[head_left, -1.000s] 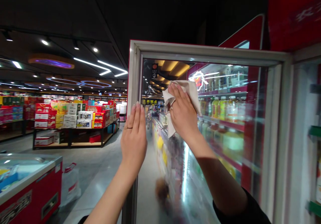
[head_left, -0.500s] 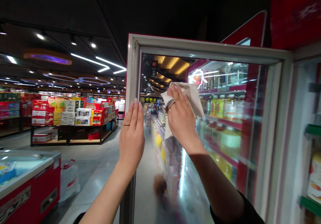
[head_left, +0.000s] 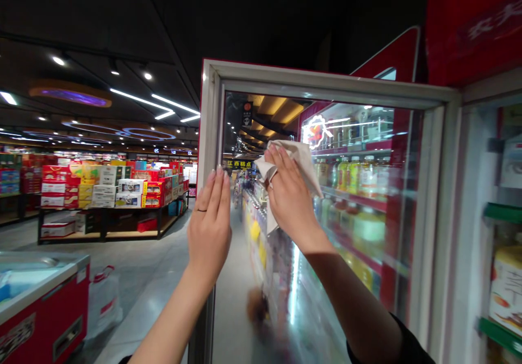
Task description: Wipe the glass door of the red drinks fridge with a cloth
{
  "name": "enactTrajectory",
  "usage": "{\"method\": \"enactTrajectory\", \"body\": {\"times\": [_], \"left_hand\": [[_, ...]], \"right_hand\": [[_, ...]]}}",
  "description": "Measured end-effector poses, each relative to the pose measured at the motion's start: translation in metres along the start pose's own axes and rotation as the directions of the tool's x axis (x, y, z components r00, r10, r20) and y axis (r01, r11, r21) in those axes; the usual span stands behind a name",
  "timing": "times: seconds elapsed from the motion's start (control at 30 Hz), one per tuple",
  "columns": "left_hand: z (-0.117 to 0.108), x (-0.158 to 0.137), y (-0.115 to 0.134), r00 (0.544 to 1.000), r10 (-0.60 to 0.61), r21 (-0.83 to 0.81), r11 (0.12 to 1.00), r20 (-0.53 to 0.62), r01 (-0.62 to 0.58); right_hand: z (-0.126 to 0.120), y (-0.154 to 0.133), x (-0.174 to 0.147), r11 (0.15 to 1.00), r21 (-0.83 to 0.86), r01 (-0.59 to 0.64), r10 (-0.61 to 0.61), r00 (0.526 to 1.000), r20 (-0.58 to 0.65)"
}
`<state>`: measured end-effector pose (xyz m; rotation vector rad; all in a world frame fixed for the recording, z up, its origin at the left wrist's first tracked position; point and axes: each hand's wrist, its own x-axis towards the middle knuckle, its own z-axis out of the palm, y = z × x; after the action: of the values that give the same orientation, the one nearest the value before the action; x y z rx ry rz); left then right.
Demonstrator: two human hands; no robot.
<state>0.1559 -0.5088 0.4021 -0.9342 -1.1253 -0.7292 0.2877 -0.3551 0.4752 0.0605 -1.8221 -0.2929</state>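
Observation:
A glass door with a pale metal frame stands swung out in front of me. My left hand lies along the frame's left upright, fingers straight and pointing up. Against the glass, in its upper middle, my right hand presses a crumpled off-white cloth. The cloth sticks out above and to both sides of the fingers. Whether the left thumb hooks behind the frame is hidden.
On the right is the cooler's inside, with green-edged shelves and a drink carton. At lower left stand a red chest freezer and a white plastic bag on the floor. Farther back, boxed goods fill a display rack.
My view has turned slightly to the right, so the scene sits a little farther left and lower. Both hands and the cloth keep nearly the same place on the door.

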Motion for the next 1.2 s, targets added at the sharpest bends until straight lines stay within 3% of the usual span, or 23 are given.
{"method": "enactTrajectory", "body": {"times": [0.1, 0.2, 0.33, 0.47, 0.57, 0.67, 0.8, 0.93, 1.07, 1.2], "left_hand": [[-0.003, 0.001, 0.002, 0.994, 0.107, -0.013, 0.994, 0.020, -0.107], [-0.003, 0.001, 0.002, 0.991, 0.126, -0.033, 0.992, 0.043, -0.124], [-0.004, 0.001, 0.001, 0.983, 0.165, -0.054, 0.986, 0.076, -0.161], [-0.004, 0.001, 0.000, 0.971, 0.209, -0.049, 0.978, 0.112, -0.205], [-0.004, 0.001, -0.001, 0.968, 0.213, -0.040, 0.977, 0.132, -0.210], [-0.004, -0.001, -0.001, 0.970, 0.202, -0.044, 0.979, 0.139, -0.197], [-0.003, -0.001, 0.000, 0.975, 0.177, -0.043, 0.984, 0.136, -0.173], [-0.002, 0.000, 0.001, 0.977, 0.166, -0.048, 0.986, 0.131, -0.161], [-0.002, 0.001, 0.000, 0.975, 0.169, -0.055, 0.985, 0.141, -0.163], [-0.002, 0.001, -0.001, 0.975, 0.175, -0.050, 0.984, 0.139, -0.170]], "right_hand": [[0.006, 0.004, 0.016, 0.996, 0.057, 0.062, -0.063, 0.998, 0.027], [0.000, 0.018, 0.028, 0.999, 0.023, 0.037, -0.036, 0.999, -0.016], [-0.014, 0.023, 0.007, 0.997, -0.055, -0.046, 0.043, 0.997, -0.056], [-0.012, 0.013, -0.007, 1.000, -0.021, -0.020, 0.020, 1.000, -0.004], [-0.009, 0.019, 0.008, 0.999, 0.026, 0.019, -0.019, 1.000, 0.006], [-0.015, 0.034, 0.019, 1.000, -0.006, -0.017, 0.016, 0.998, -0.055], [-0.024, 0.037, -0.006, 0.996, -0.061, -0.070, 0.063, 0.991, -0.117], [-0.018, 0.021, -0.025, 0.998, -0.051, -0.030, 0.027, 0.998, -0.048], [-0.013, 0.022, 0.002, 0.999, 0.019, 0.035, -0.036, 0.999, 0.012], [-0.022, 0.038, 0.010, 0.999, -0.016, -0.029, 0.028, 0.999, -0.041]]}}
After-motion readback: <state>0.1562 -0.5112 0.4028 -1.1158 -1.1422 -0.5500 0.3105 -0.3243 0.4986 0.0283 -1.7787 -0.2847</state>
